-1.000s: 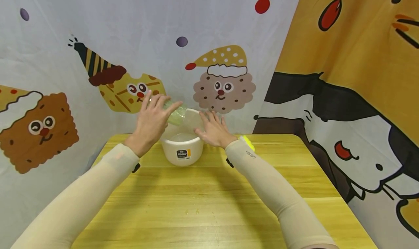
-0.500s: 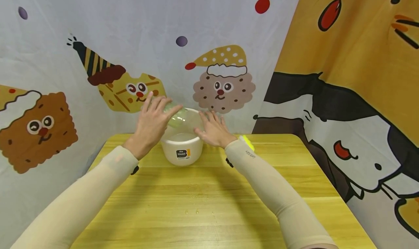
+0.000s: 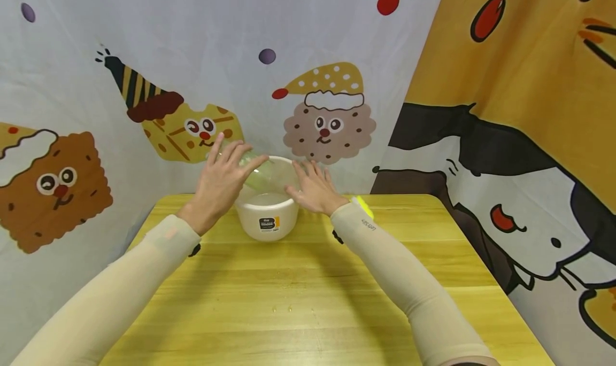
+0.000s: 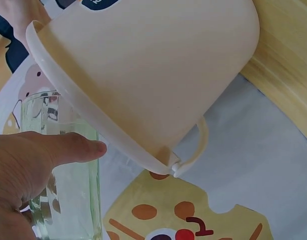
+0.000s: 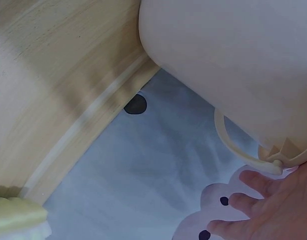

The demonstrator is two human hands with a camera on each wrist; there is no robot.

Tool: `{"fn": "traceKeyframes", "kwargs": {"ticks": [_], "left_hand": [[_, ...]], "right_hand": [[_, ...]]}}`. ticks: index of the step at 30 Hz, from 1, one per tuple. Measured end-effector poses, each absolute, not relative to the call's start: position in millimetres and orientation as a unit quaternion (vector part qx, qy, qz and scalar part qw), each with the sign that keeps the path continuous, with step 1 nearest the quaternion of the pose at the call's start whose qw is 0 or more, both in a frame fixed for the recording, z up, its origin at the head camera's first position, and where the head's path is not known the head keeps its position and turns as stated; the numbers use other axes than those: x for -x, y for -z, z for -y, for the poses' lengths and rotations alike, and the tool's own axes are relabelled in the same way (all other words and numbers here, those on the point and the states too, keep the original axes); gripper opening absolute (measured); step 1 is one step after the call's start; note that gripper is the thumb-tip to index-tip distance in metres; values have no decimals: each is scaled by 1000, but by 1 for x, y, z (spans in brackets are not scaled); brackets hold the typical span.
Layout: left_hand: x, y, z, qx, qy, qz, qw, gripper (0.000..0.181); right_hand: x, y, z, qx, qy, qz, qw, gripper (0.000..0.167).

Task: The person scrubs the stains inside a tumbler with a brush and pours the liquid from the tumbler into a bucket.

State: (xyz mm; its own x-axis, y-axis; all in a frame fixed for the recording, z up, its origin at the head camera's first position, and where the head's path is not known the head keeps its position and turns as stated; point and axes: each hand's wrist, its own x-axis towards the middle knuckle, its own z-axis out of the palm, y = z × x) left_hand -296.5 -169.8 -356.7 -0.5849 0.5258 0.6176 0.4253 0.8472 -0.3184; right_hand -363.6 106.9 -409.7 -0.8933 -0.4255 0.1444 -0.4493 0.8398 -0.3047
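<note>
A clear, greenish faceted glass cup (image 3: pixel 259 174) is tilted over the mouth of a white plastic bucket (image 3: pixel 267 222). My left hand (image 3: pixel 218 176) grips it from the left, and in the left wrist view the thumb (image 4: pixel 78 149) lies across the glass. A pale, cloudy liquid seems to lie in the bucket. On the bucket's right rim rests my right hand (image 3: pixel 315 188), with its fingers spread and mostly straight. The right wrist view shows those fingers (image 5: pixel 248 202) beside the bucket's handle (image 5: pixel 233 147). The glass's lower part is partly hidden by the left hand.
A bright yellow object with a pale underside (image 5: pixel 18 217) lies on the wooden table (image 3: pixel 308 302), partly behind the right forearm. Small wet drops dot the table in front of the bucket. A printed cloth (image 3: pixel 192 45) hangs close behind the table's back edge.
The glass has tipped a little further down into the bucket, with the left hand still gripping it. The right hand stays on the rim. The head view has shifted slightly.
</note>
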Motion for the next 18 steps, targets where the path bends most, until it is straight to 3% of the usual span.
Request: {"fn": "traceKeyframes", "kwargs": {"ticks": [18], "left_hand": [[286,364,178,262,-17,893,366,95]], "right_hand": [[363,411,-107,-234,-166,957,42,94]]}}
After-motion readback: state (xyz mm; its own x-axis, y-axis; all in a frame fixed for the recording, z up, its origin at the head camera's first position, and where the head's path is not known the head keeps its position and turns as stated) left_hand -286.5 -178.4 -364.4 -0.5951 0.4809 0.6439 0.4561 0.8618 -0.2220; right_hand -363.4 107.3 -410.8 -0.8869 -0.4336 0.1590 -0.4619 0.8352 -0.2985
